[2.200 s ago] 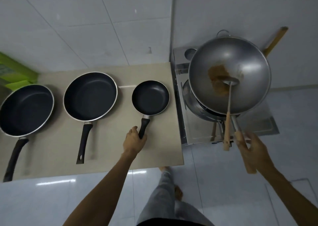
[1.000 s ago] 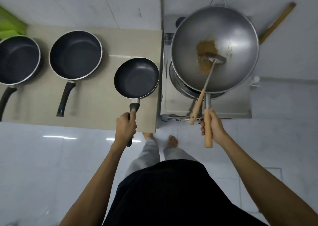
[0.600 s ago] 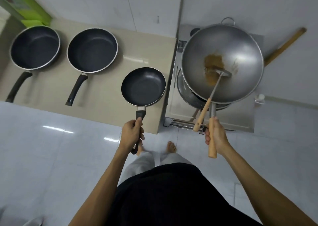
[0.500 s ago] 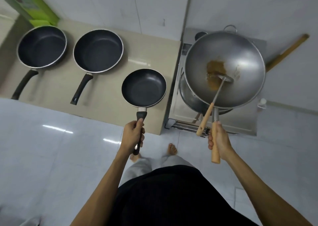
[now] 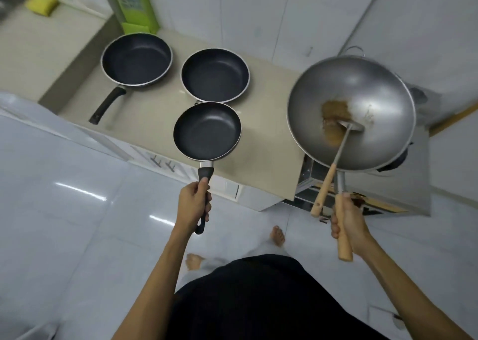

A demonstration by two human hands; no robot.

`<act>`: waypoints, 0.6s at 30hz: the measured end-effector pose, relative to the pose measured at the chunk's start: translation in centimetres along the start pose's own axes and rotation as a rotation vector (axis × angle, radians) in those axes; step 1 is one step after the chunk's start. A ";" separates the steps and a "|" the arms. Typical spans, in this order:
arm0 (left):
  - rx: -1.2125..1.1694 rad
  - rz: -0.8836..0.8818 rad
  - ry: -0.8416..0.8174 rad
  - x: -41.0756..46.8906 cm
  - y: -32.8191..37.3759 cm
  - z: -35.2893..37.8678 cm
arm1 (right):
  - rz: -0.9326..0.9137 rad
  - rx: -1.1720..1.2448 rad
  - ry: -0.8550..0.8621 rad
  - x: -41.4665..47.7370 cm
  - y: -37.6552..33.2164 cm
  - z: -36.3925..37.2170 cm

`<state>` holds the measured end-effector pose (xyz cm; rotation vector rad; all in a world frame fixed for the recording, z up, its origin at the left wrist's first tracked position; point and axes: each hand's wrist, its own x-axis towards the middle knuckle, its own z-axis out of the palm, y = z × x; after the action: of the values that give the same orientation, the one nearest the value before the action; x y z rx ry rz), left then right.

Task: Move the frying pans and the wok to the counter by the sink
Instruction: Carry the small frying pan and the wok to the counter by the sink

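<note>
My left hand (image 5: 192,205) grips the black handle of the small frying pan (image 5: 207,130), held in the air over the front of the beige counter (image 5: 266,158). My right hand (image 5: 348,223) grips the wooden handle of the steel wok (image 5: 351,112), lifted above the stove. A ladle (image 5: 333,158) with a wooden handle lies inside the wok beside a brown stain. Two larger black frying pans rest on the counter: the middle pan (image 5: 215,75) and the left pan (image 5: 136,59).
A steel gas stove (image 5: 403,192) stands right of the counter. A green box (image 5: 130,3) leans on the wall behind the left pan, and a yellow sponge (image 5: 41,3) lies far left. White tiled floor and my bare feet are below.
Both hands have lifted their pans and carried them leftward; the wok now hangs partly over the counter's right end. The view has swung left, showing more of the left counter.
</note>
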<state>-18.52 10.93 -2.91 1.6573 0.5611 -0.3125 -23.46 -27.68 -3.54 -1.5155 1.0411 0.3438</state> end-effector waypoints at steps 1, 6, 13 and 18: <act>0.000 0.008 -0.001 0.0 -0.1 -2.3 | -0.007 -0.002 -0.009 -1.0 -0.1 2.1; 0.009 0.057 0.043 -0.4 -0.7 -13.4 | -0.066 -0.025 -0.103 -5.7 -1.5 14.2; -0.095 0.093 0.198 0.9 -1.1 -25.5 | -0.164 -0.110 -0.245 -10.4 -5.2 27.6; -0.247 0.114 0.269 3.5 -1.2 -32.7 | -0.232 -0.237 -0.320 -11.5 -8.6 35.6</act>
<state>-19.84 43.69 -0.19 1.4924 0.6739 0.0640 -11.25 8.35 1.38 -1.7060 0.5810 0.5399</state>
